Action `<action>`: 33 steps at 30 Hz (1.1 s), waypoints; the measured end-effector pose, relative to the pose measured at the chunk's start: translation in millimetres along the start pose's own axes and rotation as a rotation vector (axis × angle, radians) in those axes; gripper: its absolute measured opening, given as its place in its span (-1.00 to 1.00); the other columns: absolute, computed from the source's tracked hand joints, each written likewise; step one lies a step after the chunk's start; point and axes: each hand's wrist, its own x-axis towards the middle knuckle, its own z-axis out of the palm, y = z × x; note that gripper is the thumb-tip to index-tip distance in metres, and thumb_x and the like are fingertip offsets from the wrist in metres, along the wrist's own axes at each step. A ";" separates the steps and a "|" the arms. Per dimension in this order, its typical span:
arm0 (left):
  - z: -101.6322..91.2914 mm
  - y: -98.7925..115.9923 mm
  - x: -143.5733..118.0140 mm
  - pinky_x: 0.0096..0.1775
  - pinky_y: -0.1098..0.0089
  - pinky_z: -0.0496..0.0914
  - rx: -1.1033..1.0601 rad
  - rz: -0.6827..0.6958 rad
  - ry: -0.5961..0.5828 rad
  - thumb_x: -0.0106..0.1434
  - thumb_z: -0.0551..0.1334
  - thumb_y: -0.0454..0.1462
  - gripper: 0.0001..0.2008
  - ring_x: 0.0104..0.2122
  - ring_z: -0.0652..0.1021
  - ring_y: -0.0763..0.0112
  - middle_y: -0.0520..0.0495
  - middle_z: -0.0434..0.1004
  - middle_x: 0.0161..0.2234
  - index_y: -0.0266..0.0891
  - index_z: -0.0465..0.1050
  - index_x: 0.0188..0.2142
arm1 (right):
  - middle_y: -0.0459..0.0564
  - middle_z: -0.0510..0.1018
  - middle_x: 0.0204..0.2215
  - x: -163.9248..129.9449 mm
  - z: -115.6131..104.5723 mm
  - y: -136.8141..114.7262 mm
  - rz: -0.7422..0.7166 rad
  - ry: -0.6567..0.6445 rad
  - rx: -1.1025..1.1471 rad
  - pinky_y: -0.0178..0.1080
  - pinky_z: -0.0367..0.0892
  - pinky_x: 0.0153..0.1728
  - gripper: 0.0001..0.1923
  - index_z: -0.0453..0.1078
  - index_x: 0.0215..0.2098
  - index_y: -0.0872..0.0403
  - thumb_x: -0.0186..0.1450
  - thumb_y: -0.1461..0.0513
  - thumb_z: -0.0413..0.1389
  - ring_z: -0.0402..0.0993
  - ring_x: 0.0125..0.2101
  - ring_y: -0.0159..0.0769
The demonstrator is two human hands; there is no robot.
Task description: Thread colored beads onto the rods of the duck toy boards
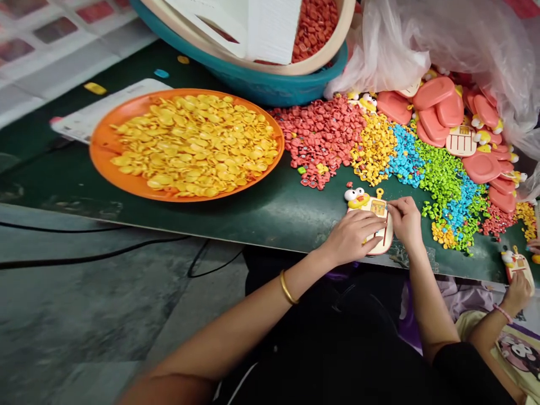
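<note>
Toy (pixel 378 207) flat on bench (pixel 261 216), near edge, both hands at it. I see left hand (pixel 352 232) laid across its face, thumb spread from fingers. Right hand (pixel 407 222) curled at its right edge, thumb and fingertips close; I can't tell if grip pinches anything. Red bits (pixel 324 135), yellow bits (pixel 375 146), blue bits (pixel 405 154), green bits (pixel 441 169) heaped beyond. Orange tray (pixel 103 160) of yellow discs (pixel 198 146) well left.

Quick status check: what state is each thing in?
Left hand: laid across the toy
Right hand: fingertips at the toy's edge
Toy: face up, partly covered
Orange plate: loaded with yellow pieces
Cream tub: stacked with blue tub, holding red pieces
Plastic bag: crumpled
</note>
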 end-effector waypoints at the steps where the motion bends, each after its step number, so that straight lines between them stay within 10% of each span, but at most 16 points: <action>1: -0.9 0.5 0.1 0.12 0.16 0.34 -0.007 0.004 -0.014 0.36 0.18 -0.25 -0.75 0.01 0.53 0.23 -0.10 0.60 -0.03 -0.19 0.50 -0.01 | -0.01 0.43 -0.32 -4.4 1.8 -1.9 -0.033 0.013 -0.036 -0.19 0.38 -0.17 -0.77 0.55 -0.25 0.03 0.35 0.19 0.04 0.41 -0.26 -0.25; 11: -2.7 2.6 0.5 -0.05 0.12 0.36 0.080 -0.178 -0.089 0.26 0.26 -0.10 -0.74 -0.11 0.48 0.11 -0.16 0.51 -0.21 -0.23 0.44 -0.18 | -0.03 0.56 -0.31 -11.2 -11.7 -7.5 -0.227 -0.242 0.043 -0.22 0.46 -0.18 -0.76 0.58 -0.20 -0.03 0.39 0.22 0.04 0.51 -0.26 -0.27; 18: -7.3 1.2 3.8 0.15 0.06 0.22 0.122 -0.032 -0.182 0.34 0.19 -0.14 -0.60 0.21 0.34 0.07 -0.12 0.40 0.22 -0.09 0.40 0.16 | 0.18 0.52 -0.09 78.2 -10.8 37.9 -0.207 0.033 -0.294 0.04 0.28 0.09 -0.70 0.54 -0.05 0.07 0.37 0.28 0.01 0.38 -0.05 -0.08; 33: -3.0 -0.4 -1.9 0.14 0.12 0.30 0.022 -0.033 -0.072 0.36 0.19 -0.15 -0.65 0.09 0.51 0.20 -0.11 0.56 0.08 -0.17 0.47 0.09 | 0.12 0.58 -0.21 41.9 -5.1 45.3 -0.139 0.135 -0.294 -0.02 0.31 -0.03 -0.78 0.55 -0.17 0.04 0.37 0.16 0.08 0.39 -0.14 -0.09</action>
